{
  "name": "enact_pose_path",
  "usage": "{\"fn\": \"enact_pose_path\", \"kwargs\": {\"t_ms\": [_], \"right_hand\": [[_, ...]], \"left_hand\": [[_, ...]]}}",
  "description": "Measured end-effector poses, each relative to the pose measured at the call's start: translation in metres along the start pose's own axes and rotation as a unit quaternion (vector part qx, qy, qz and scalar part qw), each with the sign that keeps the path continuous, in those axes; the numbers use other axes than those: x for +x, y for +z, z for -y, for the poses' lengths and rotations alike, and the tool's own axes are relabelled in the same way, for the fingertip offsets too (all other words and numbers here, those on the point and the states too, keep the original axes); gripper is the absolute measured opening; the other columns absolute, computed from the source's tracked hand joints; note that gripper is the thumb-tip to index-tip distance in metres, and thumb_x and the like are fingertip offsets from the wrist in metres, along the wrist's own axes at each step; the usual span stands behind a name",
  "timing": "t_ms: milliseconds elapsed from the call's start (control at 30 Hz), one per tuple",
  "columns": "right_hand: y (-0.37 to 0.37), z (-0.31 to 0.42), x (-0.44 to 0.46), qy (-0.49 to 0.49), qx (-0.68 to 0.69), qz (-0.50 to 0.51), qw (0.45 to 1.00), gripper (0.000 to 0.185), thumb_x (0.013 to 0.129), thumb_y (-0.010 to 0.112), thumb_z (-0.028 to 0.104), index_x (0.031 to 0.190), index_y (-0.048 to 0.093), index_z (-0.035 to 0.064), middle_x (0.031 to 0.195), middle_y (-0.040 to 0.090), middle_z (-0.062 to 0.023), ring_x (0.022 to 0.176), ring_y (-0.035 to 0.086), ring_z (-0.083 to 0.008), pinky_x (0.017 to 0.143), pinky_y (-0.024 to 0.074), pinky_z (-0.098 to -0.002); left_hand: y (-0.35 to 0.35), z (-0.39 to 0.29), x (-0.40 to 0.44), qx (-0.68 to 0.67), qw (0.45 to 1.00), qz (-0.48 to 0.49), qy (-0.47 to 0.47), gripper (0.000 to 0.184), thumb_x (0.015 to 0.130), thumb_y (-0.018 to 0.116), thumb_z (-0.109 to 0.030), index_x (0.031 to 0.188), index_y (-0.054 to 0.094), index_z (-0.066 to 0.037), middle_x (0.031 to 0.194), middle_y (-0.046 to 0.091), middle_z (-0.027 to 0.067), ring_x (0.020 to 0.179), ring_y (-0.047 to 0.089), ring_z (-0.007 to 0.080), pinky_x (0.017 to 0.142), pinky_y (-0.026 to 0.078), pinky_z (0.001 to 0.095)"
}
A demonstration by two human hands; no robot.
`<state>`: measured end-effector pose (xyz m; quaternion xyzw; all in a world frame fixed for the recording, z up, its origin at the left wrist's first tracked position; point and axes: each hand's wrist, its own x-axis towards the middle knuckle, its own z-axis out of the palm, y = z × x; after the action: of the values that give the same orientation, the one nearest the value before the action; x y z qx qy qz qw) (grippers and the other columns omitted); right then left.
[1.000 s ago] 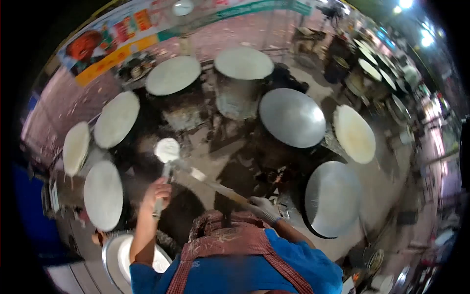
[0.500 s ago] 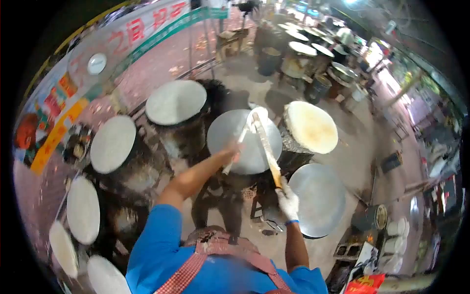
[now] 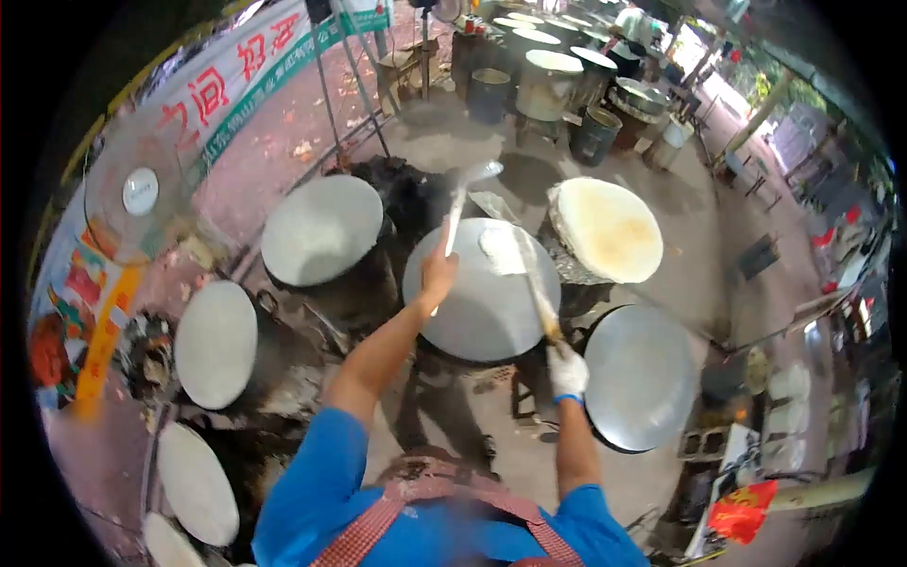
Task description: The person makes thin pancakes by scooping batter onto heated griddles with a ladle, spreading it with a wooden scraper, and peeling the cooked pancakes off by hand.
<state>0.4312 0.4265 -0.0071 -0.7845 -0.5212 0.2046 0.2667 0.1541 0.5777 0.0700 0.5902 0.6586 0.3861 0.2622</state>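
My bare left hand (image 3: 439, 274) is closed round the handle of a white-coated ladle (image 3: 458, 210), its bowl beyond the griddle's far edge. In my gloved right hand (image 3: 567, 369) is the wooden handle of a long flat spreader (image 3: 537, 291), which reaches over the griddle. White batter (image 3: 503, 249) lies in a small patch near the far side of the round grey griddle (image 3: 472, 326), touching or beside the spreader; which one is hard to tell.
A bare metal griddle (image 3: 640, 378) stands at the right, with a browned pancake (image 3: 607, 231) on another behind it. White-covered griddles (image 3: 323, 231) line the left. A fan (image 3: 140, 192), a banner (image 3: 227, 85) and tripod legs are at the back left; a person (image 3: 633, 26) is far off.
The view has swung right. The ladle's batter is now on the central griddle, and the ladle has lifted away to the left. The spreader has come over the griddle, beside the batter.
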Motion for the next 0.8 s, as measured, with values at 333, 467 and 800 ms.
{"fn": "enact_pose_path", "kwargs": {"t_ms": [333,467,800], "right_hand": [[-0.031,0.095,0.005,0.035,0.209,0.059,0.976,0.031,0.081,0.058,0.027,0.094,0.065,0.0001,0.081,0.066,-0.0134,0.071,0.064,-0.0226,0.066,0.0490,-0.0335],[0.079,0.046,-0.009,0.098,0.335,-0.030,0.937,0.028,0.072,0.068,0.012,0.096,0.066,-0.0030,0.081,0.067,-0.0092,0.072,0.059,-0.0135,0.069,0.0471,-0.0290],[0.068,0.047,0.001,0.080,0.356,0.097,0.926,0.021,0.076,0.065,0.015,0.086,0.067,-0.0037,0.081,0.065,-0.0076,0.072,0.061,-0.0153,0.064,0.0478,-0.0293]], "left_hand": [[-0.097,0.143,-0.180,-0.082,0.988,0.124,-0.044,0.065,0.075,0.050,-0.003,0.136,0.033,-0.012,0.132,0.045,0.0103,0.118,0.048,0.0227,0.092,0.039,0.0292],[-0.110,0.174,-0.215,-0.045,0.991,0.115,-0.053,0.064,0.076,0.051,-0.004,0.137,0.033,-0.012,0.132,0.046,0.0102,0.118,0.048,0.0229,0.092,0.039,0.0297],[-0.111,0.164,-0.210,-0.057,0.989,0.129,-0.040,0.062,0.075,0.047,-0.006,0.136,0.034,-0.009,0.134,0.042,0.0158,0.122,0.043,0.0238,0.094,0.036,0.0284]]}}
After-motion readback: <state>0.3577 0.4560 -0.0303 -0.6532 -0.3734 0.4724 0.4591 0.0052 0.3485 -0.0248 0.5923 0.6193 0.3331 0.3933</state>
